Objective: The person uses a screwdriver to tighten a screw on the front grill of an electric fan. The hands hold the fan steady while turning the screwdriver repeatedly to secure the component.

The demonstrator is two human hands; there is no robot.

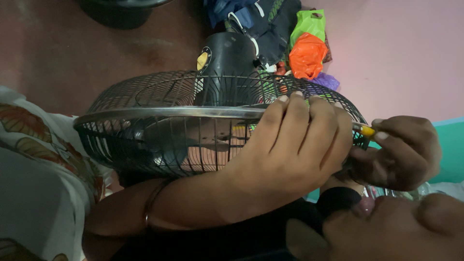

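A black wire fan cage (159, 140) with a metal rim band lies on its side in front of me, its dark motor housing (227, 58) behind it. My left hand (295, 145) is laid over the cage's right part, fingers curled onto the rim and wires; a thin bangle sits on that wrist. My right hand (403, 152) is just right of the cage, pinching a small yellow-handled tool (366, 130) whose tip meets the rim. The tip itself is hidden by my left fingers.
Orange (307, 55) and green (309, 24) plastic bags and dark clothing lie behind the fan against a pink wall (396, 53). A dark bucket (118, 12) stands at top left on the reddish floor. Floral cloth (38, 169) fills the left edge.
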